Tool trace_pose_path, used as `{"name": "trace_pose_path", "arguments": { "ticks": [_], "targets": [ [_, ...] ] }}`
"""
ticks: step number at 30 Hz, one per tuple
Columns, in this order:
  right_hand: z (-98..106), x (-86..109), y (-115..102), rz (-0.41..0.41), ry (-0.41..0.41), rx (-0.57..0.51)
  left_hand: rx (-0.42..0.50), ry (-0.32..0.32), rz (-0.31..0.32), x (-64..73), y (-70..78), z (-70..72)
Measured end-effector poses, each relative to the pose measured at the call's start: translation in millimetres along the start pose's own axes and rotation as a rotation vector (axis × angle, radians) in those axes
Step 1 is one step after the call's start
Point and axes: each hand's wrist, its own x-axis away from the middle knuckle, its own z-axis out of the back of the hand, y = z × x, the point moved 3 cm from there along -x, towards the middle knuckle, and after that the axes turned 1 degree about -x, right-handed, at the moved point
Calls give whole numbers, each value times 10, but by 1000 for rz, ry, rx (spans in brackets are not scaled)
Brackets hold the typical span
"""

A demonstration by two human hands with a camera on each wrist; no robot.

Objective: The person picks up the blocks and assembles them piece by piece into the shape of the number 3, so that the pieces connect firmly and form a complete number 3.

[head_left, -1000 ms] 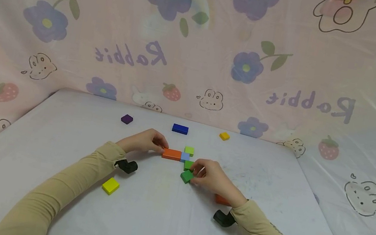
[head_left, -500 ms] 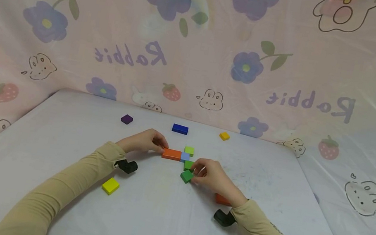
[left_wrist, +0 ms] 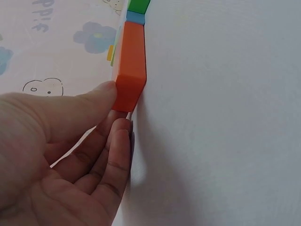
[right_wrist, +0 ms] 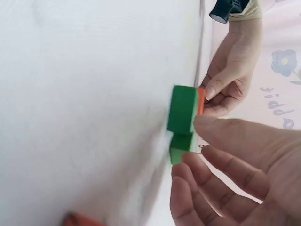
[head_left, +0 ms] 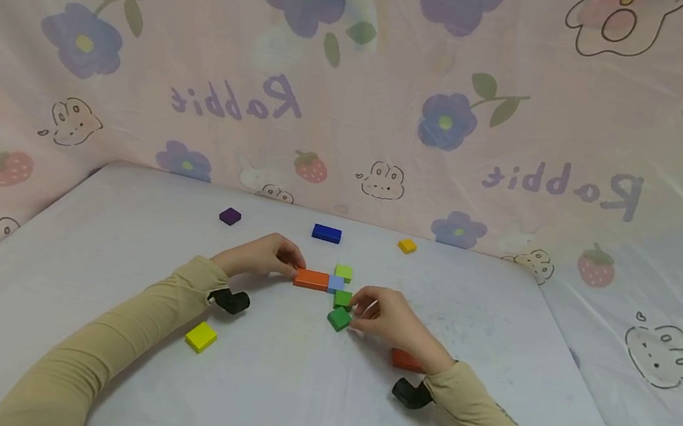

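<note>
In the head view my left hand [head_left: 265, 254] holds the left end of an orange block [head_left: 311, 280], thumb and fingertips at that end. A small light blue block [head_left: 335, 285] touches its right end. Behind that lies a lime block [head_left: 343, 273], and in front a green block [head_left: 343, 300]. A darker green block [head_left: 339, 318], turned cornerwise, comes just before the green one. Right beside these two greens is my right hand [head_left: 387, 320], its thumb and fingers spread apart. In the right wrist view the thumb tip overlaps the darker green block's edge [right_wrist: 182, 109]; contact is unclear.
Along the back lie a purple block [head_left: 230, 216], a dark blue block [head_left: 327, 234] and an amber block [head_left: 407, 246]. A yellow block [head_left: 201, 337] is near the left forearm. Another orange block [head_left: 407, 360] is partly hidden under the right wrist. A printed curtain [head_left: 362, 95] hangs behind.
My right hand has shifted slightly right, its fingers drawing back from the green blocks. The left hand and the blocks have stayed in place.
</note>
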Motion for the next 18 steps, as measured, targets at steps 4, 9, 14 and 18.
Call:
{"name": "trace_pose_path", "arguments": {
  "ticks": [4,9,14,18],
  "targets": [
    [89,51,-27,8,-3,-8,-4,0,-3,4,0,0],
    [225,121,-9,38,-15,-13,-8,-1,-5,12,2,0],
    [362,209,24,78,-43,-20,-8,-5,-2,16,5,-2],
    [452,297,70,85,-52,-35,-9,-4,-7,18,4,5]
  ]
}}
